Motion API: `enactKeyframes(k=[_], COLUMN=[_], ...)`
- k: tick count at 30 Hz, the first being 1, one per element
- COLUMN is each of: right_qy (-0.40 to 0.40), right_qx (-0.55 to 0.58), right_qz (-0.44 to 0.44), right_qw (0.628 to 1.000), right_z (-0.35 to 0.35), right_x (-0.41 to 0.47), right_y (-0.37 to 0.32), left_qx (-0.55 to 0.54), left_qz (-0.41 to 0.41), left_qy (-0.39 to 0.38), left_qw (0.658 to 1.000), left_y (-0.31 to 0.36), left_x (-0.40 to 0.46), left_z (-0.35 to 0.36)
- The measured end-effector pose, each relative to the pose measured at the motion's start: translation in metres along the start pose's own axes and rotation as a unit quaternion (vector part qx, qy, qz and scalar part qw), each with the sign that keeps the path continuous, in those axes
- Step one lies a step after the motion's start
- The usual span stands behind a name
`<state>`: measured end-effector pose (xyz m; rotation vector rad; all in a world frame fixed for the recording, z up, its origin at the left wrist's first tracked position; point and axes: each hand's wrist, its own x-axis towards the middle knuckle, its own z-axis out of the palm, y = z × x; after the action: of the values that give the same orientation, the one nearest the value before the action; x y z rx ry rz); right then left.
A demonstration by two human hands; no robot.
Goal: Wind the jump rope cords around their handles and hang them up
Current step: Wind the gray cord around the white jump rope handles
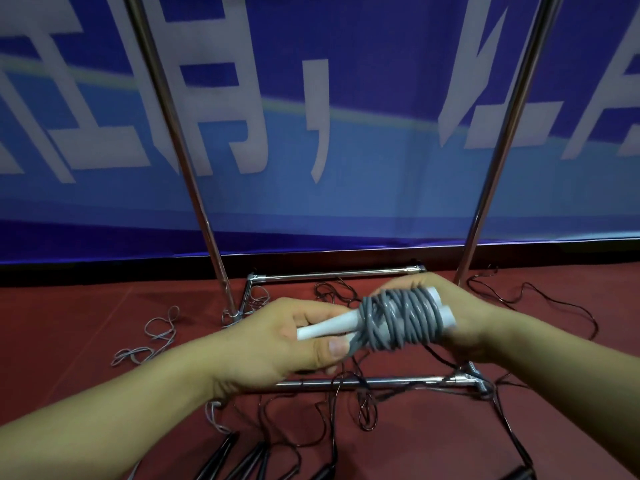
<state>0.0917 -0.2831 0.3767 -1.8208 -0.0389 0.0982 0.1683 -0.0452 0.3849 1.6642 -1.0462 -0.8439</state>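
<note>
Both hands are up in front of the rack (194, 188), holding one rope between them, above the floor (86, 317). The white handles (332, 325) sit side by side as a pair, with the grey cord (398, 323) coiled thick around their right half. The left hand (277, 344) is clenched on the bare ends of the handles, thumb pressed along the near side right next to where the coils start. The right hand (464, 323) is cupped around the far end of the bundle from behind, fingers curled over the top of the cord, so it's gripping the wrapped part. That hand is a bit blurry, so I can't say exactly how tight the fingers sit or whether a loose cord end is pinched under them.

So the bundle runs left-to-right between the two hands, tilted slightly up toward the right, and the handle tips poke out past the coils by the right palm.

Down below there's a mess: thin dark cords (363, 403) tangled over the rack's chrome base bars, a loose grey cord (156, 337) lying off to the left, and some black handles (242, 459) at the bottom edge. Blue banner (346, 81) behind the rack poles.
</note>
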Motion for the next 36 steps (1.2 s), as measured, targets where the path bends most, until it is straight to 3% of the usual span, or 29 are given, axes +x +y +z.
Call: enactKeyframes(k=[3,6,11,19,25,31,36], right_qy=[0.026,-0.003,-0.039,-0.049,-0.046,-0.054,-0.064], right_qx=[-0.034,-0.039,-0.139,-0.234,-0.240,-0.223,-0.251], right_qz=[0.033,0.075,0.057,0.041,0.066,0.062,0.056], right_qw=[0.999,0.996,0.988,0.970,0.967,0.971,0.964], right_z=[0.010,0.023,0.033,0.040,0.041,0.040,0.044], right_x=[0.002,0.004,0.004,0.008,0.009,0.009,0.007], right_y=[0.003,0.001,-0.004,-0.005,-0.001,0.003,0.000], left_qx=[-0.032,-0.083,-0.070,-0.042,0.028,0.019,0.154], left_qz=[0.001,-0.024,-0.048,-0.075,-0.074,-0.092,-0.097], left_qy=[0.082,0.173,0.280,0.339,0.342,0.354,0.354], left_qw=[0.996,0.981,0.956,0.937,0.937,0.930,0.917], left_y=[-0.002,-0.005,-0.017,-0.023,-0.023,-0.024,-0.026], left_x=[0.002,0.007,0.014,0.020,0.021,0.025,0.027], left_z=[0.001,0.004,0.003,0.000,0.003,0.006,0.006])
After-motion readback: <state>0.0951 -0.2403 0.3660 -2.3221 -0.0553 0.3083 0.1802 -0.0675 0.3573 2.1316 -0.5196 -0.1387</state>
